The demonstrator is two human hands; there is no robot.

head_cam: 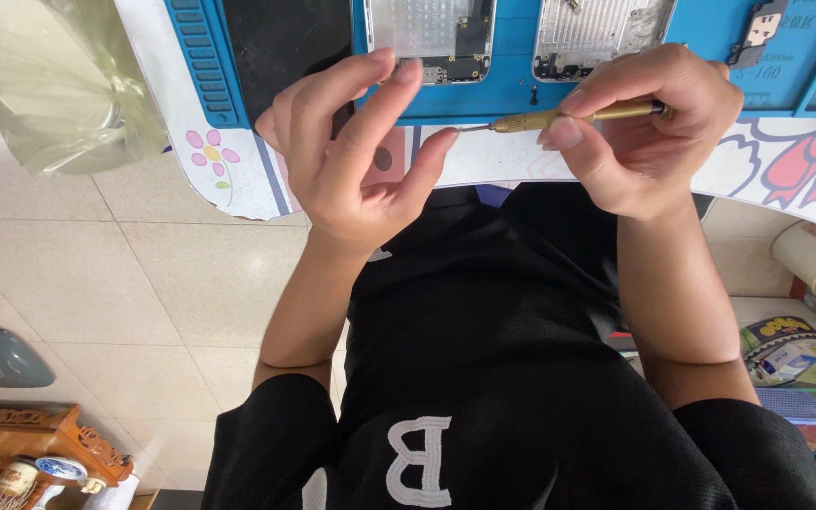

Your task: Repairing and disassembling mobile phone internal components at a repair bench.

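Nearest the camera is our black shirt, filling the lower middle of the view. Beyond it lies the table, white with cartoon prints along its near edge. A blue work mat covers the table's far side. On the mat rest two opened phone housings, side by side toward the far edge, with a small loose part toward the far right corner.

Our left hand is raised above the near edge, fingers loosely spread and slightly curled, gripping nothing that we can make out. Our right hand pinches a slim brass-coloured screwdriver between thumb and fingers. The tool lies level, above the near edge, its tip touching or almost touching the left thumb.

We judge these risks:
- The fine tip may prick the left thumb if the right hand pushes leftward.
- Any screw carried on the tip, too small to confirm, may drop over the near edge onto the tiled floor, since both hands hover close to that edge.
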